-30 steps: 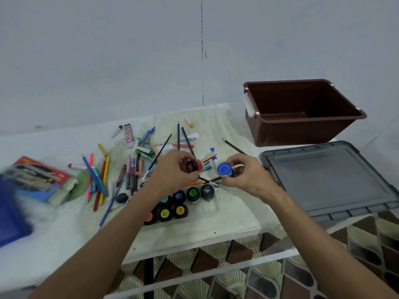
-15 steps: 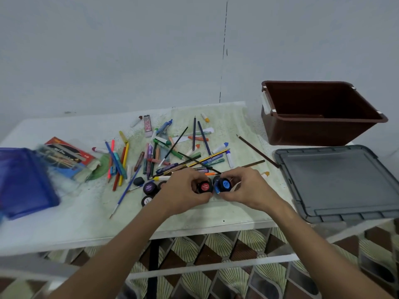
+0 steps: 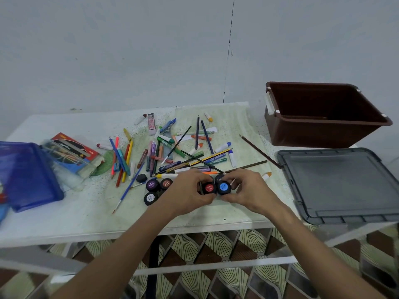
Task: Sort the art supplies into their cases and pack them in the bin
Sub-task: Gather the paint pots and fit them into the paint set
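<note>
My left hand (image 3: 187, 194) grips a small black paint pot with a red lid label (image 3: 208, 187). My right hand (image 3: 248, 190) grips a matching pot with a blue label (image 3: 224, 187), pressed side by side against the red one, low over the table near its front edge. Three more pots, purple (image 3: 152, 185), brown (image 3: 166, 183) and white (image 3: 150, 198), stand just left of my left hand. A loose heap of pencils, brushes, crayons and markers (image 3: 172, 152) lies behind my hands. The empty brown bin (image 3: 323, 124) stands at the back right.
A grey bin lid (image 3: 339, 184) lies flat at the right, below the bin. A blue plastic case (image 3: 26, 175) and a clear crayon pack (image 3: 71, 156) sit at the left edge. A long brown pencil (image 3: 259, 151) lies between the heap and the lid.
Both hands came down towards the table's front edge with the red and blue pots and brought them together. The camera view has shifted left and up.
</note>
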`<state>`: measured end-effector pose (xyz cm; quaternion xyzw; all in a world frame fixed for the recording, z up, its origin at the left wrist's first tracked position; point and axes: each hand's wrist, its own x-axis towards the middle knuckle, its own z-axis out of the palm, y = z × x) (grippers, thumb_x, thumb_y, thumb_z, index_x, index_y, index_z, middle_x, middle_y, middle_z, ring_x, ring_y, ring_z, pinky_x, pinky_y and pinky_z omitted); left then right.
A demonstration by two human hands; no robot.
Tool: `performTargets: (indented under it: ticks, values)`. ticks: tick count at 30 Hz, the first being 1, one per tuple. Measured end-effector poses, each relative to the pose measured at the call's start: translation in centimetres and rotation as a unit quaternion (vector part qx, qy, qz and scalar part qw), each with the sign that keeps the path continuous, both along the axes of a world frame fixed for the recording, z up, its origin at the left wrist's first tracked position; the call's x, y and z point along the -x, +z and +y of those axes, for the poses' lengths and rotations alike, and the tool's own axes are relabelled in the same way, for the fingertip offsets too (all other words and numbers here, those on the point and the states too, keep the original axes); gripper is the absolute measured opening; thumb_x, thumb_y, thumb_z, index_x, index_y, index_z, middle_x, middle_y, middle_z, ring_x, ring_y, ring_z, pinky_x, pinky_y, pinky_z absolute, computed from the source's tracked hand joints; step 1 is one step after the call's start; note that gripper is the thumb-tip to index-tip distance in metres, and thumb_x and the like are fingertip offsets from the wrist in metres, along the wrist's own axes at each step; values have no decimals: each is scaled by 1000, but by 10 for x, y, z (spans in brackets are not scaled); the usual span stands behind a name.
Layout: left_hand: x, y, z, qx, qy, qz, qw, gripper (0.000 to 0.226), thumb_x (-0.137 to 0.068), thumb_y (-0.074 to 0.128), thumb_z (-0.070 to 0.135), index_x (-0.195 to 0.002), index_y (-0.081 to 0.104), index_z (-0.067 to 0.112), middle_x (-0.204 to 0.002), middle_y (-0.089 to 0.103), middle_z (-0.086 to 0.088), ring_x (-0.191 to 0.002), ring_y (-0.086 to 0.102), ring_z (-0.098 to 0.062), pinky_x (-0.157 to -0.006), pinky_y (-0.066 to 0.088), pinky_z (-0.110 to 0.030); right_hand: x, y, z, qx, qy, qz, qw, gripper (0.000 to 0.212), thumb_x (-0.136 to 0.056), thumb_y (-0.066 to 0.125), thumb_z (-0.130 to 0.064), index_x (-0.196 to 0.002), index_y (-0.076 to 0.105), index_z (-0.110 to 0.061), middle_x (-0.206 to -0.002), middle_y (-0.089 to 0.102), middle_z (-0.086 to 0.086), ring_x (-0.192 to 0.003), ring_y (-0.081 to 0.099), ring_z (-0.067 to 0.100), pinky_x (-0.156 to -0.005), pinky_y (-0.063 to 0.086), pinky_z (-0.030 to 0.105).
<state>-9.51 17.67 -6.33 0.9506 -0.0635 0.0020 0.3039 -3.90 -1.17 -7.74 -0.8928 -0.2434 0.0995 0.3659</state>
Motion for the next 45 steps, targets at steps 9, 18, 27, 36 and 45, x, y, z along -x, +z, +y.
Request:
performTargets:
  ticks: [9,18,27,36,45]
  values:
    - [-2,-6,2,-38,-18,2,999,32,-77,70,34,-105,71,16,-90,60,-2,-80,55,-16,-73,49,-34,3,-10,2,9,-12,16,1000,49,-63,88,-20,-108,70,-16,-97,61,-7,-76,53,2,-64,39,8]
    - [-2,-12,4,-42,2,16,999,43,-78,73,37,-117,67,19,-100,58,0,-89,53,-14,-78,48,-30,4,-12,-1,25,-17,4,1000,51,-69,85,-27,-116,68,-16,-97,51,-8,-78,53,7,-64,39,12]
    - [0,-3,15,-14,16,6,1000,31,-80,73,38,-107,71,24,-87,60,6,-75,50,-5,-64,39,-24,4,2,15,-5,4,-1,1000,41,-69,84,-32,-107,72,-23,-94,58,-2,-79,56,10,-65,42,14]
    - [37,20,148,-29,243,0,970,37,-78,74,34,-110,69,16,-106,65,-3,-84,60,-13,-75,40,-20,-2,21,145,-50,142,6,989,38,-74,80,-33,-106,71,-16,-93,66,-3,-79,59,7,-69,46,21]
    - [77,25,324,-132,393,102,904,68,-81,72,36,-139,45,15,-140,42,-13,-129,42,-29,-103,36,-39,17,1,303,-7,195,48,980,81,-70,82,-38,-138,48,-11,-134,50,9,-122,49,23,-96,38,26]
